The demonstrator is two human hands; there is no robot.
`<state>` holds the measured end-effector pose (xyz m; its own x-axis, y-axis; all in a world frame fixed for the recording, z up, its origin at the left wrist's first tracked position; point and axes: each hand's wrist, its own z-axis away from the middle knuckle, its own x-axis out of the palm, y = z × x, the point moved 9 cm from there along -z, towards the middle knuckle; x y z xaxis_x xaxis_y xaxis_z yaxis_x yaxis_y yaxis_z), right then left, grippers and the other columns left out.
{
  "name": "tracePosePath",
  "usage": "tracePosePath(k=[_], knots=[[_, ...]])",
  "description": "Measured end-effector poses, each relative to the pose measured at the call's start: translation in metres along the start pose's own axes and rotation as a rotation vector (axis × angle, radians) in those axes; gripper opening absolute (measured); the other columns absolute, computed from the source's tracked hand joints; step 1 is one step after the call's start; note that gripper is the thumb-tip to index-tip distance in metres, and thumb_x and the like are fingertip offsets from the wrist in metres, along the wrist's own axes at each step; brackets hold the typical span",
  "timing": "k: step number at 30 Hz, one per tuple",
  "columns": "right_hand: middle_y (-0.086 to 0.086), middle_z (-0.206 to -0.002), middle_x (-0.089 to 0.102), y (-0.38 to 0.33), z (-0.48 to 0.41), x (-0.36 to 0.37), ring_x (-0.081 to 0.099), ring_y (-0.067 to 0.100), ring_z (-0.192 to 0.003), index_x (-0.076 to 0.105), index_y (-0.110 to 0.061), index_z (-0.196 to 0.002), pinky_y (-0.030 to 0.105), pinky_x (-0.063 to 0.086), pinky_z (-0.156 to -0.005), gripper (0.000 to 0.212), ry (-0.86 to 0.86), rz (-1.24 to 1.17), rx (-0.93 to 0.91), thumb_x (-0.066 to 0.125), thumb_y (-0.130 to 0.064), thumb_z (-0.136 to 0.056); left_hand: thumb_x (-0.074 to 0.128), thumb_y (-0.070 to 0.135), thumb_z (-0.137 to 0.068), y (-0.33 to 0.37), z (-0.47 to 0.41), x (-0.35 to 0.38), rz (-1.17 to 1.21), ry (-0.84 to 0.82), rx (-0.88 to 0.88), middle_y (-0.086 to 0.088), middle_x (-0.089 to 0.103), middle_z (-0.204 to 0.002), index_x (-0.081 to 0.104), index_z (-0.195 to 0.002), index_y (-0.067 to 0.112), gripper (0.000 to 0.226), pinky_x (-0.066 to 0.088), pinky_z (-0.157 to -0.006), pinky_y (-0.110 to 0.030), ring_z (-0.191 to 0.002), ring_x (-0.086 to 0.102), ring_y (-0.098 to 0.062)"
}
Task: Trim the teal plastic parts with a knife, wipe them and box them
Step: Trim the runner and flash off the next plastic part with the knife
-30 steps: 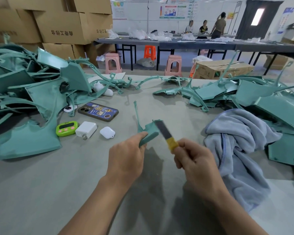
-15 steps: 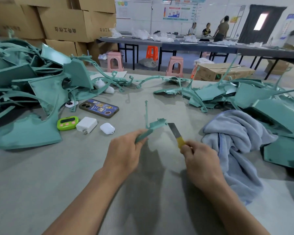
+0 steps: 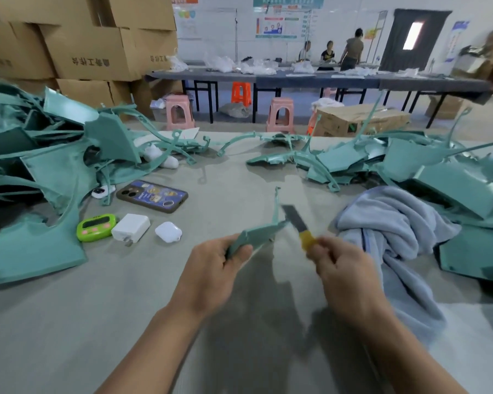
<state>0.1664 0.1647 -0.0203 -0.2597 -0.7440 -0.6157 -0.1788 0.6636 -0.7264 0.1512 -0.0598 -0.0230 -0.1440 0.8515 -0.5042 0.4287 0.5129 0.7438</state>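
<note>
Where right hand grips, knife hidden, blurred

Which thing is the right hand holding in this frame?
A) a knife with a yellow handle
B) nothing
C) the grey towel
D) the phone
A: the right hand grips the knife by its yellow handle, with the blade beside the teal part that the left hand holds.
</note>
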Motion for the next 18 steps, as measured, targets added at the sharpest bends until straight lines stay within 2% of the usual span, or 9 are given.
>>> tracePosePath(k=[2,5,7,9,11,13,16,17,18], knots=[[0.006,-0.056,0.055,0.009,-0.006,-0.011,0.047,0.017,-0.052,0.058,-0.012,-0.072,0.038,0.036,-0.053,0.030,0.078,0.070,0.065,0.056,-0.023,-0.100,0.054,0.042,-0.093,-0.002,-0.001,-0.001,-0.041,0.027,0.015,0.010,0.062,-0.070,0.061,-0.099,0.051,0.013,0.042,-0.059,-0.015,-0.062,0.048,0.003],[0.010,-0.058,0.052,0.001,0.004,-0.016,0.039,0.011,-0.048,0.060,-0.015,-0.073,0.035,0.034,-0.050,0.028,0.116,-0.129,-0.036,0.057,-0.027,-0.099,0.053,0.042,-0.095,-0.001,0.004,-0.006,-0.065,0.058,0.027,0.013,0.043,-0.061,0.062,-0.093,0.049,0.012,0.035,-0.053,-0.017,-0.058,0.037,-0.005],[0.007,-0.058,0.049,-0.013,0.016,-0.009,0.037,0.008,-0.049,0.059,-0.017,-0.077,0.027,0.031,-0.047,0.027,0.037,-0.202,-0.112,0.055,-0.038,-0.094,0.053,0.042,-0.096,0.004,0.006,-0.007,-0.045,0.043,0.041,0.014,0.040,-0.060,0.062,-0.085,0.054,0.019,0.031,-0.051,-0.015,-0.057,0.034,-0.006],[0.002,-0.056,0.046,-0.015,0.016,0.006,0.036,0.008,-0.050,0.059,-0.016,-0.079,0.024,0.030,-0.049,0.028,-0.071,-0.196,-0.114,0.055,-0.039,-0.092,0.055,0.038,-0.098,0.009,0.006,-0.008,-0.059,0.036,0.065,0.014,0.042,-0.059,0.062,-0.082,0.056,0.025,0.031,-0.051,-0.013,-0.056,0.036,-0.004],[-0.001,-0.053,0.050,-0.004,0.007,0.005,0.039,0.011,-0.048,0.061,-0.014,-0.076,0.033,0.034,-0.050,0.026,-0.040,-0.067,-0.054,0.058,-0.030,-0.096,0.059,0.029,-0.099,0.016,0.010,-0.007,-0.062,0.024,0.096,0.018,0.054,-0.064,0.073,-0.098,0.045,0.021,0.034,-0.057,-0.005,-0.059,0.045,0.008],[0.003,-0.054,0.056,0.009,0.001,-0.008,0.045,0.017,-0.050,0.066,-0.013,-0.074,0.038,0.040,-0.053,0.027,0.048,0.057,0.031,0.059,-0.025,-0.098,0.062,0.023,-0.099,0.022,0.014,-0.007,-0.065,0.025,0.122,0.031,0.061,-0.073,0.076,-0.113,0.028,0.021,0.035,-0.065,0.001,-0.069,0.053,0.020],[0.004,-0.052,0.048,0.006,0.005,-0.020,0.036,0.013,-0.047,0.065,-0.014,-0.076,0.032,0.032,-0.048,0.025,0.094,-0.141,-0.013,0.060,-0.027,-0.097,0.065,0.014,-0.098,0.024,0.016,-0.008,-0.087,0.027,0.108,0.034,0.063,-0.090,0.076,-0.116,0.023,0.023,0.034,-0.068,0.004,-0.075,0.058,0.013],[0.004,-0.053,0.046,-0.001,0.009,-0.019,0.034,0.010,-0.047,0.064,-0.014,-0.077,0.028,0.030,-0.047,0.024,0.064,-0.215,-0.056,0.060,-0.030,-0.095,0.065,0.012,-0.098,0.024,0.016,-0.008,-0.097,0.020,0.104,0.033,0.061,-0.091,0.076,-0.116,0.021,0.023,0.034,-0.067,0.004,-0.072,0.056,0.013],[0.005,-0.054,0.045,-0.009,0.012,-0.014,0.034,0.008,-0.048,0.064,-0.015,-0.077,0.026,0.029,-0.047,0.023,0.006,-0.245,-0.091,0.060,-0.032,-0.092,0.064,0.012,-0.098,0.023,0.015,-0.007,-0.090,0.015,0.095,0.032,0.062,-0.085,0.076,-0.115,0.020,0.022,0.034,-0.065,0.003,-0.068,0.054,0.017]])
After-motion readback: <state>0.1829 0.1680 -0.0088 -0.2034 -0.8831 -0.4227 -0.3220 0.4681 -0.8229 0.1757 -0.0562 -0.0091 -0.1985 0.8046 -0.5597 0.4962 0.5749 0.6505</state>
